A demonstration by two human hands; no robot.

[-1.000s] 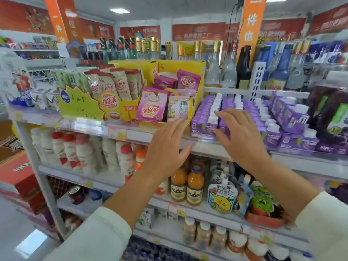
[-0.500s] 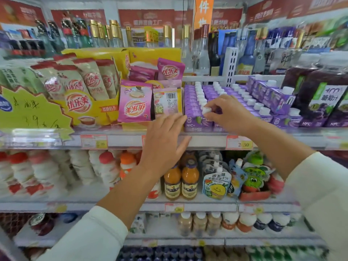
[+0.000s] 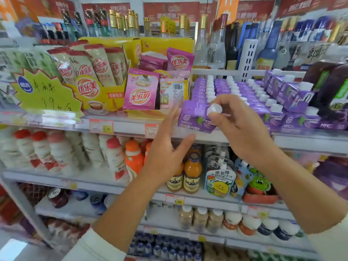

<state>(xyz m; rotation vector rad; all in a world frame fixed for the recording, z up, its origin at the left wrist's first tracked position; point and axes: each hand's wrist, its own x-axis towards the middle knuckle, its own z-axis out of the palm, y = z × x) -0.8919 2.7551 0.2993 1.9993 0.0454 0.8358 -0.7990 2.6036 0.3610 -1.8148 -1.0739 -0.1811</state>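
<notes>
My right hand (image 3: 239,127) pinches the white cap of a purple juice carton (image 3: 195,118) and holds it tilted, just in front of the upper shelf's edge. Behind it, several rows of the same purple cartons (image 3: 233,91) with white caps fill that shelf. My left hand (image 3: 166,153) hovers open right below and left of the lifted carton, fingers spread, close to it but apart from it.
Pink and beige drink-powder sachets stand in yellow display boxes (image 3: 105,97) to the left. The shelf rail (image 3: 120,127) carries price tags. Below stand white yoghurt bottles (image 3: 62,153), orange juice bottles (image 3: 192,174) and spout pouches (image 3: 219,179). Tall glass bottles (image 3: 216,44) line the back.
My right hand went from reaching over the purple cartons to pinching one by its cap and pulling it forward off the shelf. My left hand stayed open below it.
</notes>
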